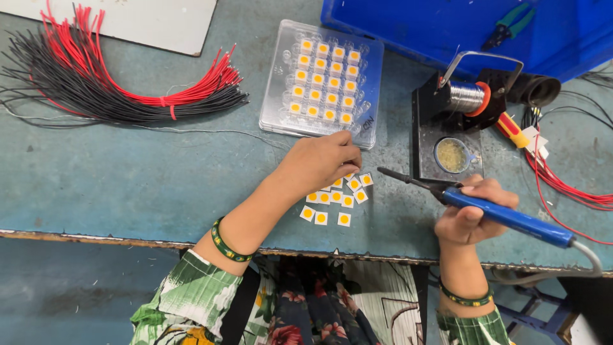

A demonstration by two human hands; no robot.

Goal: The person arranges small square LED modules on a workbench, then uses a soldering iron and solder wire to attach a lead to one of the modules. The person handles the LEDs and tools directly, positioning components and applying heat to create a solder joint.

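Right hand point(471, 214) grips blue soldering iron point(511, 218).

Worn blue-green workbench point(128, 185) with chipped front edge, dim floor point(76, 287) beneath, even overhead light

Probably an electronics workshop: soldering iron point(504, 216), solder stand point(456, 124), wire bundles point(121, 83), worn bench point(128, 179).

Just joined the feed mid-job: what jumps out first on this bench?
The blue-handled soldering iron in the right hand at lower right, its tip aimed toward the loose yellow LED chips scattered at centre. The left hand rests over those chips, just below a clear tray of LED chips. At upper left, a big tied bundle of red and black wires fans across the blue-green table.
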